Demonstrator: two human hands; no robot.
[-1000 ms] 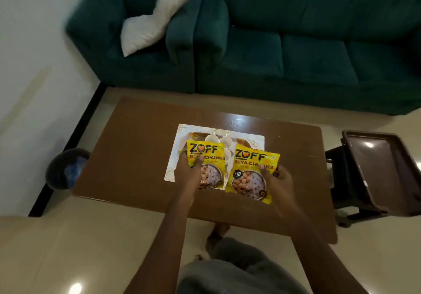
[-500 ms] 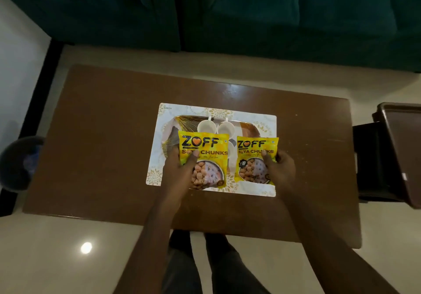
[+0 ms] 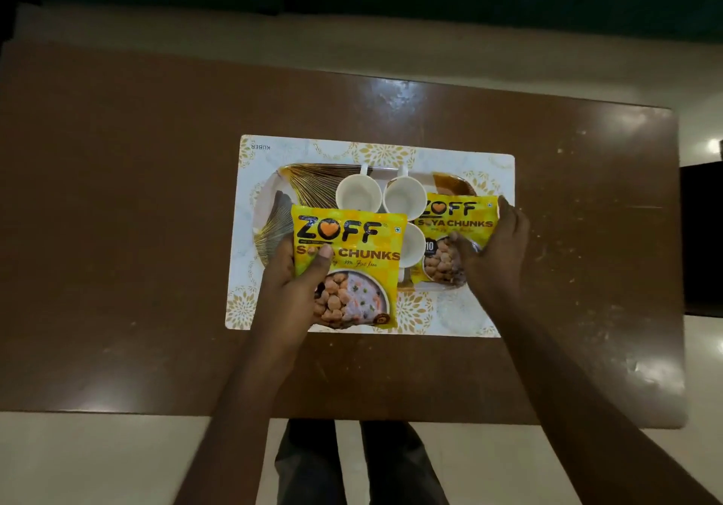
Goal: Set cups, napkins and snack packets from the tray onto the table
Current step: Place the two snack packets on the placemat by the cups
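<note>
Your left hand grips one yellow soya chunks packet by its lower left side, thumb pressed across the front, and it hangs above the near left part of the tray. Your right hand clasps the second soya chunks packet along its right edge, fingers curled over the top corner, above the tray's right side. Over the last second both packets have dropped closer to the tray and your head has tipped down until the table fills the view, so you are bent right over the work. The right packet has sunk lower and further back than the left one, now overlapping the white cups.

That is not where they belong: the tray sits on a patterned placemat in the middle of the table, and three cups stand in it, none yet moved out. I judge the task barely begun. No napkins can be made out for certain. Carry each packet outward, past the placemat's edge, onto bare brown tabletop before you let go, and keep the right one clear of the cup rims
</note>
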